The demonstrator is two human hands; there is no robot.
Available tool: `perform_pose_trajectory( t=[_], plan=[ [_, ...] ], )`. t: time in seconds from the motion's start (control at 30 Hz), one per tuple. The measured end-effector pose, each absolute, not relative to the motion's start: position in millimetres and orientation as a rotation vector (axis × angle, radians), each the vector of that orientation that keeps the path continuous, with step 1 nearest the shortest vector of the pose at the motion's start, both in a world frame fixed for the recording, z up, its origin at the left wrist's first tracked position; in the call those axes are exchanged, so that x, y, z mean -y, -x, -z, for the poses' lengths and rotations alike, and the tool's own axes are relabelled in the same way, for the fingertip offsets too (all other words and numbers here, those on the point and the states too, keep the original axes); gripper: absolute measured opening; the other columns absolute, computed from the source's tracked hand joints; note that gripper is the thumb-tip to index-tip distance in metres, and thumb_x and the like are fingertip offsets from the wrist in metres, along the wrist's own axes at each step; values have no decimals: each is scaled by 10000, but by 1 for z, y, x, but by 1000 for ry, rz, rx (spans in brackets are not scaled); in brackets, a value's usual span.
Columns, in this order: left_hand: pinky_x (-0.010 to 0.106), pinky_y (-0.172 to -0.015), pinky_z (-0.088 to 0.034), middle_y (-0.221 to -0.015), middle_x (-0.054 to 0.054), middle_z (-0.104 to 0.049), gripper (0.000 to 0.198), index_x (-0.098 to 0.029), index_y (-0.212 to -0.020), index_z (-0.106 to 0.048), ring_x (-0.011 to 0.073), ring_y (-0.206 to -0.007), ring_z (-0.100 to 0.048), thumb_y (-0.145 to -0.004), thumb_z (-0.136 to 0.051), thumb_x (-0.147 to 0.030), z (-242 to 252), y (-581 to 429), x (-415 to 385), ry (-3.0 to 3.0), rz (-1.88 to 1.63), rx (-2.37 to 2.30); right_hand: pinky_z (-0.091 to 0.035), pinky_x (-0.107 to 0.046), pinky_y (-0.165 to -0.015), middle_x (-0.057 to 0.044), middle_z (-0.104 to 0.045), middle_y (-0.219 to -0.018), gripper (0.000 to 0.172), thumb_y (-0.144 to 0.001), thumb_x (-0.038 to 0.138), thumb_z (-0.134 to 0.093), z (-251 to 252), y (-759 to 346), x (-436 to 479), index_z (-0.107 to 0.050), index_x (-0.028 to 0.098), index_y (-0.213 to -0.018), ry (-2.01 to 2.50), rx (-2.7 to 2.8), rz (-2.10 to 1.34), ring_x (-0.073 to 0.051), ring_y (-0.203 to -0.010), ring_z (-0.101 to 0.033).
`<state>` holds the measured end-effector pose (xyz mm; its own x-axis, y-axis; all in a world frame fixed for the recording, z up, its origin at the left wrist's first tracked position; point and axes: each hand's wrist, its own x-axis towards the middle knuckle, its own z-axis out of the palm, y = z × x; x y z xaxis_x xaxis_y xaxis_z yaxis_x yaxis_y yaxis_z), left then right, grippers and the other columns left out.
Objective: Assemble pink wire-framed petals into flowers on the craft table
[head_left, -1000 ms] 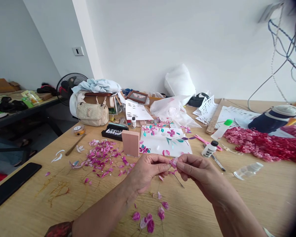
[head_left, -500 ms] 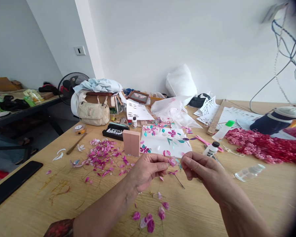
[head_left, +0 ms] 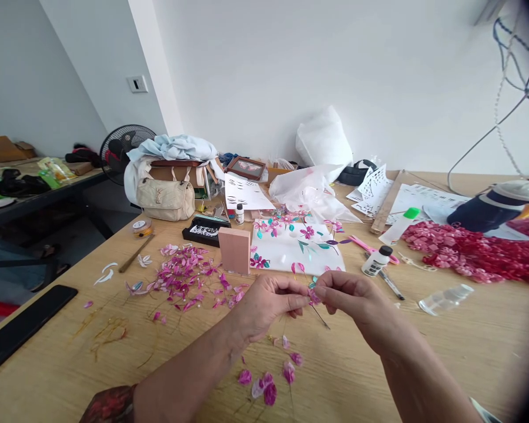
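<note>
Over the wooden table, my left hand point(head_left: 280, 301) pinches a small pink-purple petal point(head_left: 314, 297) between thumb and fingers. My right hand point(head_left: 350, 296) is closed on the same petal from the other side, the fingertips of both hands almost touching. My fingers cover much of the petal. Below them lies a thin dark tool point(head_left: 321, 317), partly hidden. Nearer to me are several loose pink petals point(head_left: 268, 389), some with fine wire stems. A large heap of pink petals point(head_left: 183, 273) lies left of my left hand.
Behind my hands stand a pinkish block point(head_left: 234, 251) and a white sheet with pink and teal flowers point(head_left: 320, 252). To the right are a black-capped bottle point(head_left: 377, 261), pink scissors point(head_left: 370, 248), a clear bottle point(head_left: 445, 298) and red-pink flower garlands point(head_left: 471, 252). A black phone point(head_left: 24, 326) lies far left.
My right hand has moved left to meet my left hand, and its fingers have come onto the petal. The view has shifted slightly.
</note>
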<state>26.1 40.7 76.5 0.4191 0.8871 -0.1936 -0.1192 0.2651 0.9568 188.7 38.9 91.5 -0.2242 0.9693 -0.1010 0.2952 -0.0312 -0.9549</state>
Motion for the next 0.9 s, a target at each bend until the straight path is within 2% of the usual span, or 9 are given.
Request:
perform_pose_trajectory(
  t=[0.2,0.37,0.5,0.63,0.77,0.9],
  plan=[
    [186,-441,-293,-538,-14,-553,121,-153,-718,-670,72,-510,-480,-635,-652,-238,-78,-23,-42,-1111,-828,-874,-314,-238,-501,34,-450,-517,250,-746,368,-527,-100,-191,-36,-560,184,-579,1391,1657,-1220,-114,-527,-401],
    [190,-450,-291,-563,-3,-561,176,-146,-752,-678,76,-524,-481,-625,-659,-266,-77,-23,-44,-1120,-807,-847,-346,-225,-476,16,-528,-636,178,-730,369,-558,-103,-189,-32,-556,197,-774,1358,1681,-1151,-123,-564,-460],
    [197,-468,-298,-552,-6,-558,146,-145,-725,-678,76,-524,-475,-614,-655,-236,-77,-24,-43,-1102,-792,-876,-335,-221,-464,26,-502,-584,106,-731,300,-541,-99,-182,-30,-528,202,-693,1409,1829,-943,-119,-542,-442],
    [219,-520,-334,-544,-12,-557,119,-150,-679,-678,72,-517,-461,-590,-664,-227,-74,-26,-42,-1092,-790,-862,-297,-221,-434,38,-455,-508,152,-723,269,-507,-99,-178,-29,-499,197,-590,1536,1916,-780,-111,-489,-397],
    [244,-563,-359,-570,-3,-571,172,-144,-682,-683,79,-525,-467,-541,-700,-241,-69,-28,-43,-1049,-821,-839,-277,-225,-430,39,-427,-492,185,-730,270,-464,-100,-179,-30,-508,190,-569,1598,1921,-806,-109,-480,-369],
    [241,-568,-363,-576,-3,-571,168,-149,-714,-689,82,-534,-470,-581,-677,-250,-68,-27,-44,-1088,-801,-852,-299,-229,-451,28,-462,-533,171,-739,281,-470,-102,-184,-31,-542,189,-614,1516,1860,-941,-119,-515,-401]
  ],
)
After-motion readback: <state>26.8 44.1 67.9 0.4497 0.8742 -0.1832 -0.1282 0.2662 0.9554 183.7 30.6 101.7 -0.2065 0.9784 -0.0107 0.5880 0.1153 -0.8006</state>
